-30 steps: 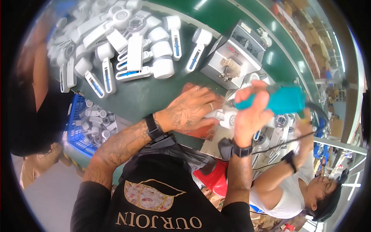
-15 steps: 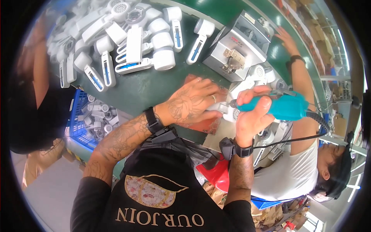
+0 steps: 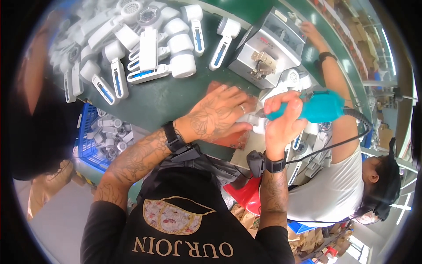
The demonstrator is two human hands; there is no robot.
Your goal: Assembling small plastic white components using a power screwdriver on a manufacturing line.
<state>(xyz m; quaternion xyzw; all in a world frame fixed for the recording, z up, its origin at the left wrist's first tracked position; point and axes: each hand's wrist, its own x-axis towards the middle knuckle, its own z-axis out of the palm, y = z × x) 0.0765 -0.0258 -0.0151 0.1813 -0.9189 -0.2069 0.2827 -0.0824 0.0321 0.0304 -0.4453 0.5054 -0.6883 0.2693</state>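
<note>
My right hand (image 3: 283,125) is wrapped round a teal electric screwdriver (image 3: 326,107), held sideways with its tip pointing left. That tip meets a small white fan part (image 3: 254,119). My left hand (image 3: 217,113) presses the part down from the left, its thumb and fingers closed on it and covering most of it. Under my left hand lies a reddish mat (image 3: 232,141) on the green table. Several more white handheld fans (image 3: 290,79) lie just beyond and to the right of the screwdriver.
A heap of white handheld fans (image 3: 149,48) covers the far left of the table. A silver box-shaped machine (image 3: 266,46) stands beyond my hands. The blue basket (image 3: 90,147) at left holds white parts. One co-worker's arm (image 3: 336,83) reaches in at right; another person is at left.
The screwdriver and my right hand have shifted slightly left and up. My left hand stays on the white part. The co-worker's arm at right has moved a little left.
</note>
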